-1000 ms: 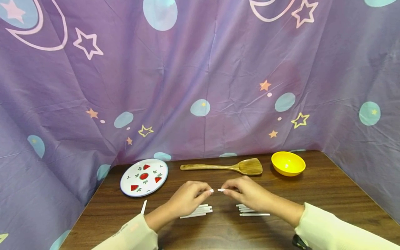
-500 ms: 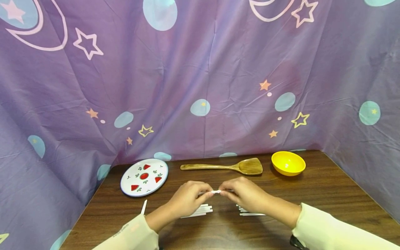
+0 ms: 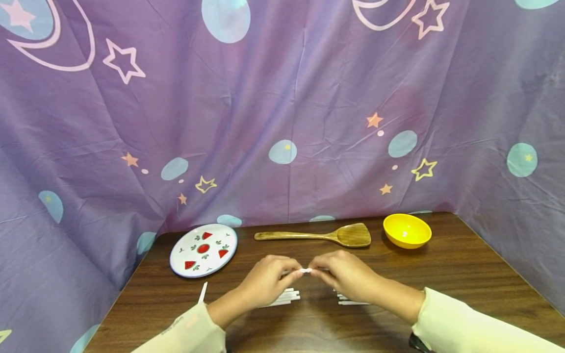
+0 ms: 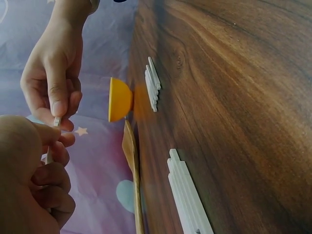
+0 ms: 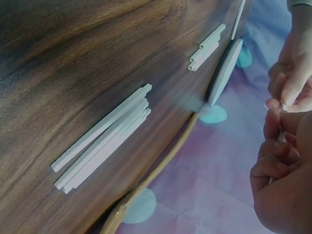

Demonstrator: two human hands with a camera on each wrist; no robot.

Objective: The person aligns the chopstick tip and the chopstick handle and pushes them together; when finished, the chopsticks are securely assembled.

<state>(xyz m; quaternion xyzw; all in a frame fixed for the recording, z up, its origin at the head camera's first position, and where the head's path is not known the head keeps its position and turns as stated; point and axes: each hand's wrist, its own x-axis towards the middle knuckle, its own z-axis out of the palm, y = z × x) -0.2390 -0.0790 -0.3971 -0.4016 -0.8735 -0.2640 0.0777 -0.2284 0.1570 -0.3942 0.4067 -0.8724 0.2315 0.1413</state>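
Above the middle of the table, the left hand (image 3: 265,280) and the right hand (image 3: 348,275) meet almost fingertip to fingertip. Each pinches a thin white piece between thumb and fingers, and a short white part (image 3: 305,270) shows between them. The fingers cover most of both pieces; whether their ends are joined I cannot tell. White sticks (image 3: 287,297) lie in a bundle below the left hand. More white sticks (image 3: 353,302) lie under the right hand, seen fully in the right wrist view as a second bundle (image 5: 107,136).
A white plate with red fruit drawings (image 3: 181,252) stands at the left. A wooden spatula (image 3: 350,235) lies along the back beside a yellow bowl (image 3: 407,231). One white stick (image 3: 202,292) lies near the left sleeve. A patterned purple cloth (image 3: 287,122) hangs behind.
The right hand has moved slightly left, closing the gap between the white pieces. The left hand has stayed nearly still. Over the last half second both hands have barely moved.
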